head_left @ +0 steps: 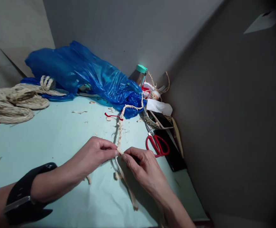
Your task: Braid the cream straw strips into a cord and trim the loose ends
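Note:
A pale braided cord of flat plant-like fibre runs from the blue bag down to my hands. At its near end my left hand pinches the braid between thumb and fingertips. My right hand, just to the right, closes thumb and forefinger on a fibre strand at the same end. A loose strand hangs from between the hands toward me over the table. A short red string lies by the braid's upper part, touching or crossing it.
A crumpled blue plastic bag covers the back. Fibre hanks lie at left. On the right are red-handled scissors, a black phone and a basket-like holder. A bottle with a teal lid stands behind, against the wall.

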Demonstrator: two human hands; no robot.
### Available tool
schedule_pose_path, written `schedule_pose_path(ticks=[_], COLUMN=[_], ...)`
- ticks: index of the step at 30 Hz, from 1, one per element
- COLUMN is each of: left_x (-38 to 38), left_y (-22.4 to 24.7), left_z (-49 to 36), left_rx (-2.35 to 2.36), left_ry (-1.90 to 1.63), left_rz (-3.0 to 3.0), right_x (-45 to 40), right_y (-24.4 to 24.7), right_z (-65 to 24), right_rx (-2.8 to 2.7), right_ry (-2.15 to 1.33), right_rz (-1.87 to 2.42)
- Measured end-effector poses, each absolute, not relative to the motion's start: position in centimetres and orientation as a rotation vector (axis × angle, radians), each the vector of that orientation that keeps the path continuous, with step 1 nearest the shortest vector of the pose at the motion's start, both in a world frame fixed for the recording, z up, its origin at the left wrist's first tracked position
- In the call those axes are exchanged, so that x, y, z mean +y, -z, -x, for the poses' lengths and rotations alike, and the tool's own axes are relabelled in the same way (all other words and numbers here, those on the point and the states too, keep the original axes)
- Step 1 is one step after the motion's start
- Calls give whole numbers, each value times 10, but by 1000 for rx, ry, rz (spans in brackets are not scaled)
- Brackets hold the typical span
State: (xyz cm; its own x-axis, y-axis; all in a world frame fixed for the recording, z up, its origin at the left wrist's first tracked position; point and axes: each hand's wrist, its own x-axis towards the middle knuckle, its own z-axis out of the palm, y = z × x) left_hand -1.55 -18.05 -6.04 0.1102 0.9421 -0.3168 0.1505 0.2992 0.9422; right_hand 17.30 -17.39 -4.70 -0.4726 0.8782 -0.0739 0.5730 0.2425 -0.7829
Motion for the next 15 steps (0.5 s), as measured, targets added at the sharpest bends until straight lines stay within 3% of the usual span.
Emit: schedule_pose_path(ticks=[9,12,15], left_x=[-183,-186,-187], left_y=[59,59,61], left_z=[14,15,14], left_rx=[1263,1171,1116], left_ry=[-742,-759,-784], left_rz=[-1083,-1067,-1006], right_x=[-193,-204,-214], right_y=[46,51,58], right_z=[-169,-160,-150], right_rx=[-2046,-2171,-2327], right_ry=[-1078,-749,-207], right_rz=[1351,1355,1262])
